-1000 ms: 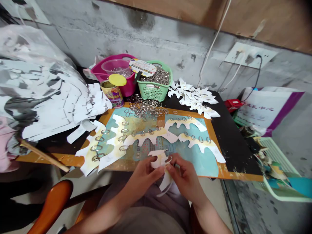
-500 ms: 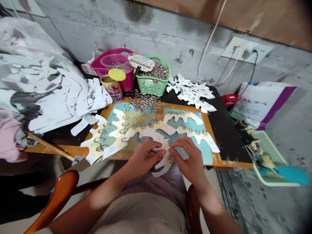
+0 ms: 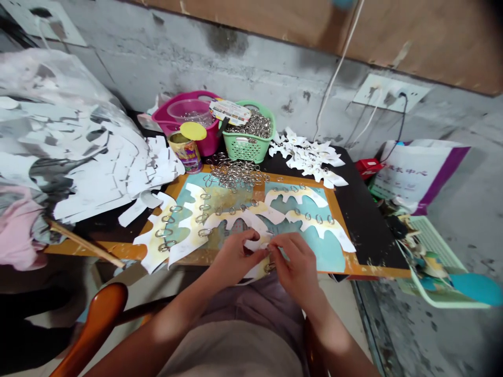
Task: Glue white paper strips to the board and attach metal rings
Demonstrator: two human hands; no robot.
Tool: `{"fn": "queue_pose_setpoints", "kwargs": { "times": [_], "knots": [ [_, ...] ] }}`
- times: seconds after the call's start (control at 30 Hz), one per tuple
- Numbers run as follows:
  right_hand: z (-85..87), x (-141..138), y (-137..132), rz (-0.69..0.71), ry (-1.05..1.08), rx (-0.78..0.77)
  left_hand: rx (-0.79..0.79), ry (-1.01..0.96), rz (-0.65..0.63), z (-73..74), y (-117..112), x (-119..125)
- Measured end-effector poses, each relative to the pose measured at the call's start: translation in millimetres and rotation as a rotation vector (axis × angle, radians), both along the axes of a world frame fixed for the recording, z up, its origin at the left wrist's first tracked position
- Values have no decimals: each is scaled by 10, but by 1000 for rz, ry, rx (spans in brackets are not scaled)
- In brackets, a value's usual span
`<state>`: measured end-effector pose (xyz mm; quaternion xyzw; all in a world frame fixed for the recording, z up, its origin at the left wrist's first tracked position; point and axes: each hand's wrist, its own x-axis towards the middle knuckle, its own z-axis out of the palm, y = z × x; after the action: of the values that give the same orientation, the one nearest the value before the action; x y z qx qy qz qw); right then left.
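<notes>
Tightly, the left hand (image 3: 236, 257) and right hand (image 3: 294, 266) hold their grip on a white paper cutout (image 3: 256, 245) and a steel ring (image 3: 269, 267), pinched between the fingertips just over the near edge of a printed board (image 3: 334, 256). The cutout's long axis appears to run from the board toward the person's lap, though the fingers hide part of it. Five other ringed cutouts (image 3: 186, 228) lie on the board, two angled at left and three running crosswise. A loose heap of rings (image 3: 236, 174) sits at its far edge. Beyond stand one green basket (image 3: 247, 146) of rings, one magenta tub (image 3: 208, 140), and one tin can (image 3: 186, 156). More cutouts (image 3: 308, 158) lie on the black worktop (image 3: 369, 230), with paper offcuts (image 3: 90, 162) heaped at left.
</notes>
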<state>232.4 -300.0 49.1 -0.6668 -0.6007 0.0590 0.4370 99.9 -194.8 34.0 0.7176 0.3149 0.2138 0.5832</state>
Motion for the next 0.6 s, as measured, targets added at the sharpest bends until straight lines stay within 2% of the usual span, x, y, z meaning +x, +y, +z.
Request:
{"fn": "queue_pose_setpoints", "kwargs": {
  "times": [0.1, 0.17, 0.23, 0.37, 0.5, 0.6],
  "knots": [
    [-10, 9, 36, -22, 74, -45, 101, 12, -46, -11, 26, -5],
    [-17, 13, 52, -44, 227, -75, 150, 16, -74, -19, 30, -19],
    [-26, 6, 59, -49, 468, -114, 147, 7, -84, -32, 26, -35],
    [-30, -26, 47, -20, 952, -135, -37, -50, -117, -46, 9, -53],
    [5, -64, 5, -25, 1035, -66, -328, -170, -172, 6, -4, -60],
    [23, -102, -28, 9, 1046, -60, -346, -199, -169, 63, -14, -63]
  ]
}}
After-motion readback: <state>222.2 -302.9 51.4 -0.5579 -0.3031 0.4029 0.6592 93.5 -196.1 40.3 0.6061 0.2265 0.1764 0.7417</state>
